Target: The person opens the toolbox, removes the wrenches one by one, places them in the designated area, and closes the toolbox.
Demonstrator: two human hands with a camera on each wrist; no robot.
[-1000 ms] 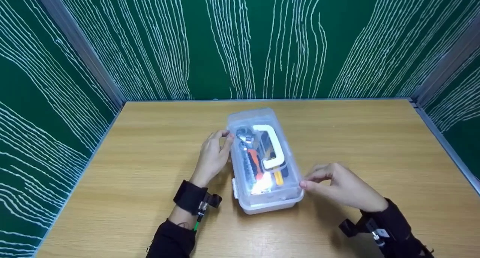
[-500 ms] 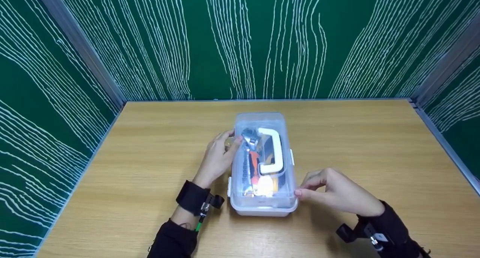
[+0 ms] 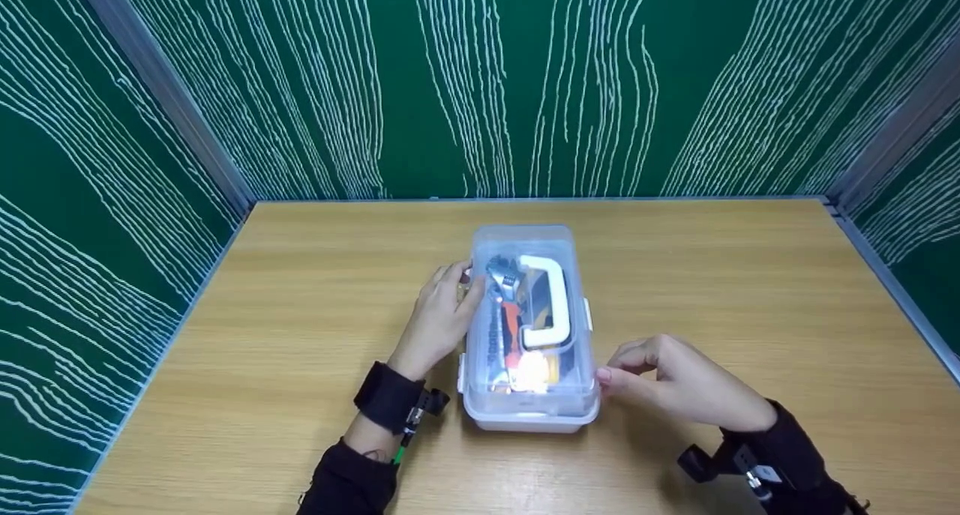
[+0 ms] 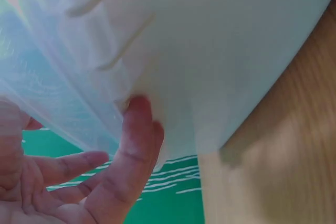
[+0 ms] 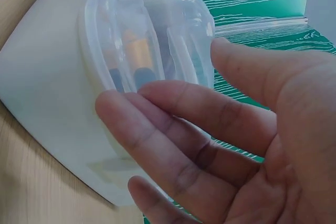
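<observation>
A clear plastic toolbox (image 3: 529, 408) with a white handle (image 3: 558, 297) stands closed on the table. Through its lid I see an adjustable wrench (image 3: 504, 275), a tool part in red and black (image 3: 511, 327) and something yellow (image 5: 138, 51). My left hand (image 3: 439, 312) touches the box's left side, fingertips against the wall (image 4: 194, 72) and thumb by the lid edge. At the front right corner is my right hand (image 3: 660, 376), its thumb tip at the lid's edge. In the right wrist view its fingers (image 5: 157, 150) lie loosely bent beside the box.
The wooden table (image 3: 322, 297) spreads around the box on all sides. Green panels (image 3: 697, 73) with wavy white lines enclose it at the back and sides. White side latches (image 3: 461, 372) stick out from the box. A glare spot lies on the lid.
The toolbox has turned from a slant to nearly straight, its near end swinging left and its far end right. Both hands stayed against it; the last half second shows little movement.
</observation>
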